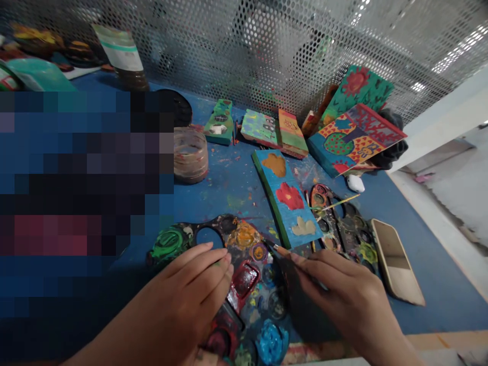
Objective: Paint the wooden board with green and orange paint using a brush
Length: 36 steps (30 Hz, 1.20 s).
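My right hand (339,290) pinches a thin paintbrush (282,251). Its dark bristle tip is at the edge of a paint palette (249,300), by the orange and purple wells. My left hand (190,290) lies across the palette, fingers stretched out together; its thumb is hidden. The palette has green, orange, red and bright blue paint in its wells. Just beyond the brush lies a long blue board (287,201) with green sides, painted with a brown, a red and a beige shape.
A second palette (343,223) with a thin stick across it lies right, beside a phone (396,262) and a white earbud case (355,183). A water jar (190,155) stands left. Painted blocks (259,127) and a painted box (356,140) line the perforated metal screen (213,56). Blurring covers the left.
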Motion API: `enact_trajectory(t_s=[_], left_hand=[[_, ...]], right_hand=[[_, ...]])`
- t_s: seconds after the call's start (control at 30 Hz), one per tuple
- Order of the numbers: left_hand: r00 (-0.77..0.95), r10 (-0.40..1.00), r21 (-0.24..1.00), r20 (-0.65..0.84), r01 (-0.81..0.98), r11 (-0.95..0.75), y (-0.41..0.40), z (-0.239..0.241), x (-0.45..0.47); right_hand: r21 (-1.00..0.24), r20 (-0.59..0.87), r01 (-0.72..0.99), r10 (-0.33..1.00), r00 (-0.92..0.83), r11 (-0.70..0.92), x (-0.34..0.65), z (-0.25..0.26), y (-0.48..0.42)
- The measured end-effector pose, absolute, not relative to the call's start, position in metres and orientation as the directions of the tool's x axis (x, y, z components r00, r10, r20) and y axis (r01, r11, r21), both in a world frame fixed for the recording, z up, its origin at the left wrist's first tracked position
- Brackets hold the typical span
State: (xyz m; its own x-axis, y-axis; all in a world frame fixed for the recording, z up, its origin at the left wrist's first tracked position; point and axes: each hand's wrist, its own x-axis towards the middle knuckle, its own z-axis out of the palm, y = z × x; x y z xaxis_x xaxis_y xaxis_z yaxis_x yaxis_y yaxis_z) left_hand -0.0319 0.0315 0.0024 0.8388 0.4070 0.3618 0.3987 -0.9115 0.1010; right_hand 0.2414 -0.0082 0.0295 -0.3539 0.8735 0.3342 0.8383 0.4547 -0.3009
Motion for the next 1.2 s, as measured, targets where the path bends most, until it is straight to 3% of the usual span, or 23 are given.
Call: enact_trajectory(t_s=[0.13, 0.33, 0.57, 0.73, 1.2], left_hand=[[0.807, 0.483, 0.141, 0.341, 0.464, -0.874, 0.025, -0.001, -0.029], [0.806, 0.489, 0.147, 0.333, 0.468, -0.871, 0.024, 0.005, -0.027], [0.779, 0.498, 0.199, 0.38, 0.457, -0.867, 0.022, -0.001, -0.027], [0.771, 0.473, 0.158, 0.426, 0.452, -0.878, 0.024, 0.002, -0.025], [0.792, 0.461, 0.155, 0.401, 0.438, -0.886, 0.025, 0.007, -0.026]], right_hand=[[-0.273, 0.421, 0.826, 0.833, -0.359, 0.494, 0.234, 0.027, 0.0], [-0.246, 0.426, 0.81, 0.81, -0.402, 0.532, 0.234, 0.032, 0.006], [-0.131, 0.425, 0.811, 0.771, -0.474, 0.57, 0.229, 0.036, 0.005], [-0.078, 0.449, 0.8, 0.737, -0.505, 0.595, 0.225, 0.036, 0.008], [-0.173, 0.476, 0.823, 0.777, -0.411, 0.541, 0.228, 0.034, 0.009]])
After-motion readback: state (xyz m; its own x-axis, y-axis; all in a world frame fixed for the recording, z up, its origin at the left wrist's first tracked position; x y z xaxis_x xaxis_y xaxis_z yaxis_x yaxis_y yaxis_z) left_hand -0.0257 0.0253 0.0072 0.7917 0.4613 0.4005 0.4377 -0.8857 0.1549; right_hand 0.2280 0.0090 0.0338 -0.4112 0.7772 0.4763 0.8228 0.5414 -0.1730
